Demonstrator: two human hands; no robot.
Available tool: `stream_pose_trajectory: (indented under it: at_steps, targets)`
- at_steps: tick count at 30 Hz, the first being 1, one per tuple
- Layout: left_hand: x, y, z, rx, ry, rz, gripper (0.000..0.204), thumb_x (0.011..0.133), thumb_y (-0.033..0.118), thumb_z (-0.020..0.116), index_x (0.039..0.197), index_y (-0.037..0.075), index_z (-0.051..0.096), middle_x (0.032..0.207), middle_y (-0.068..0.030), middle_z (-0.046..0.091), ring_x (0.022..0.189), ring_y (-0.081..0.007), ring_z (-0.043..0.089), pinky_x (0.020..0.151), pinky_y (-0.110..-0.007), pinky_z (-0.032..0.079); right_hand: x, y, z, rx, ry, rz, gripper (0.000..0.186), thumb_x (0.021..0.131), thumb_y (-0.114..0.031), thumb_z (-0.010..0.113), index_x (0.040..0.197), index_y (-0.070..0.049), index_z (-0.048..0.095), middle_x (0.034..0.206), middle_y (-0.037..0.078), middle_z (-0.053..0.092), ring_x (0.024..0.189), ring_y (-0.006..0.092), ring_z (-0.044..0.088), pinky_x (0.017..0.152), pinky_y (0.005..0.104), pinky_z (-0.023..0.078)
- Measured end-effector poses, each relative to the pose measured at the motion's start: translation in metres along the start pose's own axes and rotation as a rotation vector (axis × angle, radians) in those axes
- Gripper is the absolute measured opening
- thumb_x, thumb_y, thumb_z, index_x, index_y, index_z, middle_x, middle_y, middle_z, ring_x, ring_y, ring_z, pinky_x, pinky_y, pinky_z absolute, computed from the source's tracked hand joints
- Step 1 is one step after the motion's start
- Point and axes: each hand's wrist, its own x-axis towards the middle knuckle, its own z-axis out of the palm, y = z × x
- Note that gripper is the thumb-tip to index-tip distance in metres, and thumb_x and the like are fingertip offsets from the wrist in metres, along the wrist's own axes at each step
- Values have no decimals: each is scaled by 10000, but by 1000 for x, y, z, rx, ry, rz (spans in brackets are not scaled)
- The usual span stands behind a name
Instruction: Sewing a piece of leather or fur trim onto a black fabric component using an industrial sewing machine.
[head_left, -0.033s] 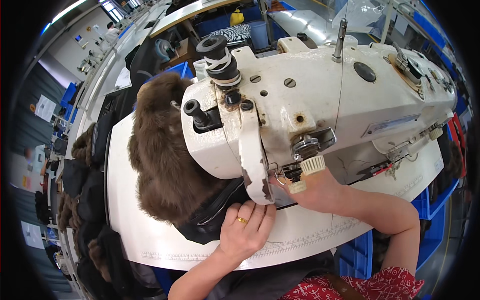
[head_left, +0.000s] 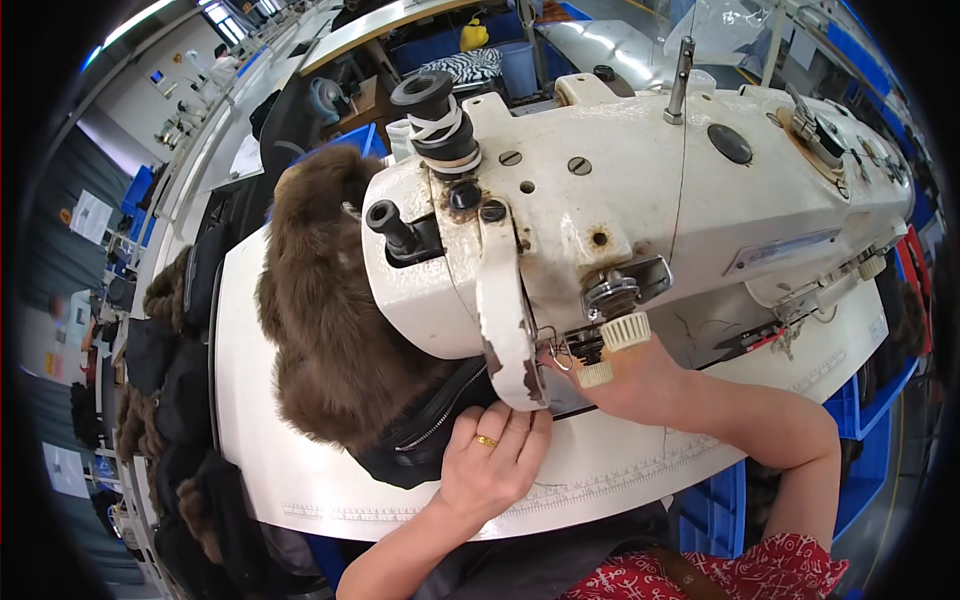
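A black garment piece (head_left: 440, 420) with a metal zipper (head_left: 430, 413) and thick brown fur (head_left: 325, 310) lies under the head of a white sewing machine (head_left: 560, 210). My left hand (head_left: 495, 460), with a gold ring on one finger, rests on the black piece just in front of the machine's chipped white lever (head_left: 510, 330). Its fingers lie side by side, stretched out over the cloth. My right hand (head_left: 640, 385) reaches in beside the needle area, close to the cream knobs (head_left: 626, 331). The machine parts hide most of its fingers, and whatever they touch is out of sight.
The white table (head_left: 620, 470) carries a printed ruler along its front edge. Dark garments with fur (head_left: 185, 400) are heaped at the left. Blue bins (head_left: 715, 505) stand below on the right. A red-and-black tool (head_left: 752, 340) lies under the machine arm.
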Motion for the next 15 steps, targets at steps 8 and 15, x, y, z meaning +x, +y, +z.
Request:
stream_pose_trajectory:
  at_steps: [8, 15]
  targets:
    - [-2, -2, 2, -36, 4, 15, 228, 723, 100, 634, 933, 25, 678, 941, -76, 668, 845, -200, 584, 768, -327, 448, -1, 0, 8, 36, -12, -71, 240, 682, -120, 633, 917, -78, 659, 833, 13, 570, 829, 185, 579, 542, 272, 511]
    - [-6, -4, 8, -99, 62, -36, 186, 680, 90, 668, 863, 56, 672, 1007, -83, 677, 817, -211, 581, 715, -325, 431, 5, -8, 21, 208, 51, -122, 254, 758, -121, 640, 1007, -87, 679, 740, 3, 530, 741, 173, 571, 526, 287, 476]
